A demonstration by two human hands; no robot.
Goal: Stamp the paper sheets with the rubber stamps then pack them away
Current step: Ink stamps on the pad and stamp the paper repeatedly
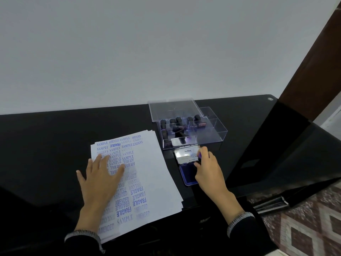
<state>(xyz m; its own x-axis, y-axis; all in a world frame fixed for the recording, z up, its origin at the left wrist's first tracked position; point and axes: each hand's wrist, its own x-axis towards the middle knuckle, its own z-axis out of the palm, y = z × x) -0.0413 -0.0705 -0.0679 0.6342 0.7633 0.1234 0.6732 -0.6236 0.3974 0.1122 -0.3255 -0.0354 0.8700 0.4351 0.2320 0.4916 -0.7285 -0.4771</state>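
paper sheets (147,169), stamped in blue, lie stacked on the black table (46,137) under my flat, open left hand (100,179), while my right hand (207,168) pinches the ink pad's lid (185,154) beside the clear box (203,133) holding rubber stamps (178,121).
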